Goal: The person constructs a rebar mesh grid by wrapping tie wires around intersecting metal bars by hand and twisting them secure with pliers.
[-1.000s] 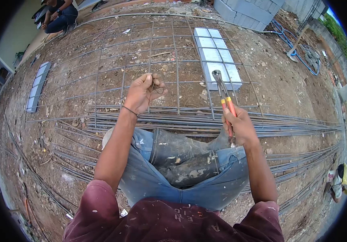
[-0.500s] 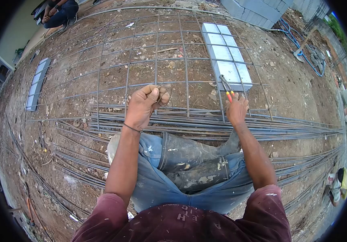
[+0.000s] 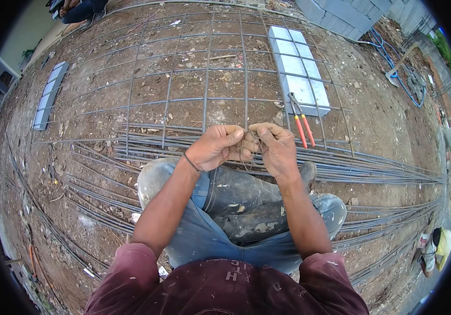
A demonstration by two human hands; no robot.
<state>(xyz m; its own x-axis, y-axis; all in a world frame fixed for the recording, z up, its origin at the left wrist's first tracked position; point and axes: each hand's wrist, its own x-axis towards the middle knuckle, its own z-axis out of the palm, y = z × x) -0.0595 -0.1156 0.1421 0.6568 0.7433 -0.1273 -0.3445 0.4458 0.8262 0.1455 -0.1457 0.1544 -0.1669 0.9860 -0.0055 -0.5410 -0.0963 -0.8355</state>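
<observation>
My left hand and my right hand are side by side above my lap, fingers pinched on a tangle of thin wire between them. Pincers with red and yellow handles lie at the near end of a pale block, against the rebar grid. That grid of crossed bars spans the ground in front of me and rests over the block. Beneath my hands runs a bundle of loose rebar.
A second narrow pale block supports the grid's left side. More loose bars lie beside my legs. Grey blocks, a blue hose and a hoe are at the back right. A person crouches at the back left.
My right hand has let go of the pincers, leaving them on the block and grid, and has moved left to the wire. My left hand has shifted right and lower.
</observation>
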